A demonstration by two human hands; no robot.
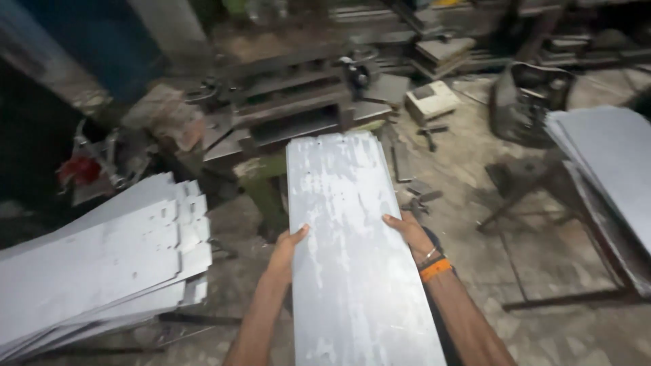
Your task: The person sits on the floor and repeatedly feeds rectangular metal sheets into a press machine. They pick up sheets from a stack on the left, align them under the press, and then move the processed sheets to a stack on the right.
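I hold a long grey metal sheet (pixel 346 230) flat in front of me, its far end reaching toward a dark press machine (pixel 291 108). My left hand (pixel 288 247) grips the sheet's left edge, thumb on top. On the right edge sits my right hand (pixel 409 230), with an orange band and bangles on its wrist. The sheet's surface is scuffed and has small holes near the far end.
A stack of similar cut metal sheets (pixel 102 257) lies at the left. Another pile of sheets (pixel 610 169) rests on a metal frame stand at the right. Tools, a white box (pixel 432 100) and a dark container (pixel 525 98) litter the concrete floor.
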